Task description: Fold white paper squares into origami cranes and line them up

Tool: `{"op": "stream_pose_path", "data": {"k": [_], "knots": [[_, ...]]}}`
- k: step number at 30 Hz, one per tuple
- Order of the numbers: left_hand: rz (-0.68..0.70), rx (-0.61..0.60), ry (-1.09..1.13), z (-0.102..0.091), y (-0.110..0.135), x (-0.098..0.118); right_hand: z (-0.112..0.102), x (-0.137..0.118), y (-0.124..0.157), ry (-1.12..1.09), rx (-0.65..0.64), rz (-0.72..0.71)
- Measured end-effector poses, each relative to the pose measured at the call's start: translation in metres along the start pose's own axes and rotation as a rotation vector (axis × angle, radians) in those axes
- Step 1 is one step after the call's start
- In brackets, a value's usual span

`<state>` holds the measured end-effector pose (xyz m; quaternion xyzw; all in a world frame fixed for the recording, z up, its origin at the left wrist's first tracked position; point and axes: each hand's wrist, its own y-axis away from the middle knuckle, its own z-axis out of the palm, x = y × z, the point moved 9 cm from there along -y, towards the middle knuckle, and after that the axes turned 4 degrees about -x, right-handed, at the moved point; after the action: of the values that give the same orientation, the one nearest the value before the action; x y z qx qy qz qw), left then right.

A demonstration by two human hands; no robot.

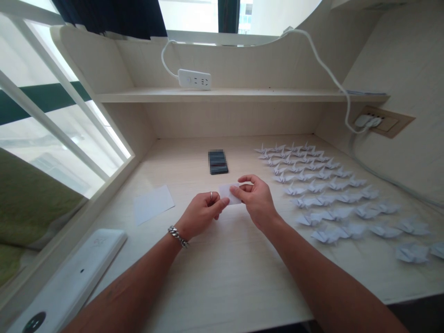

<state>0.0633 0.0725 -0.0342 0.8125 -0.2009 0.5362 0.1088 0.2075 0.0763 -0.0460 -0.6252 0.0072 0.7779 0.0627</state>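
Note:
A small white square of paper (226, 191) is held up between both hands over the middle of the desk. My left hand (201, 210) pinches its left edge between thumb and fingers; a ring and a chain bracelet (178, 236) are on that hand and wrist. On the other side, my right hand (257, 199) grips the paper's right part with the thumb on top. Whether the sheet is folded in layers I cannot tell. Several rows of folded white paper cranes (322, 187) stand to the right of my right hand. A stack of white paper (154, 204) lies flat on the left.
A dark phone-like object (218, 162), its face blurred, lies beyond my hands. A long white device (74, 282) rests along the left edge. On the shelf (239, 95) sits a power strip (194, 79); a white cable (333, 76) runs down to the wall socket (385, 122).

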Motion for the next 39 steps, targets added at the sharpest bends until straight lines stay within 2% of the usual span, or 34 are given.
{"op": "stream_pose_path", "data": {"k": [3,7,13,19,24,27,39], "knots": [[-0.018,0.049,0.080,-0.007,0.001,-0.002,0.002,-0.002,0.001,0.015,-0.021,-0.009],[-0.005,0.110,0.202,-0.014,0.000,-0.002,0.014,-0.004,0.004,0.110,-0.124,0.008],[-0.044,0.104,0.214,-0.013,-0.002,-0.006,0.012,-0.004,0.003,0.075,-0.096,0.013],[-0.092,0.021,0.093,-0.008,0.000,-0.007,0.015,-0.005,0.006,0.099,-0.115,0.028],[-0.034,0.204,0.219,-0.023,0.001,-0.004,0.031,0.002,0.011,-0.017,-0.230,0.075],[-0.035,0.259,0.340,-0.025,0.002,-0.010,0.040,0.007,0.014,-0.001,-0.284,0.096],[0.036,0.370,0.285,-0.025,0.007,0.005,0.029,0.010,0.009,-0.047,-0.143,0.130]]}}
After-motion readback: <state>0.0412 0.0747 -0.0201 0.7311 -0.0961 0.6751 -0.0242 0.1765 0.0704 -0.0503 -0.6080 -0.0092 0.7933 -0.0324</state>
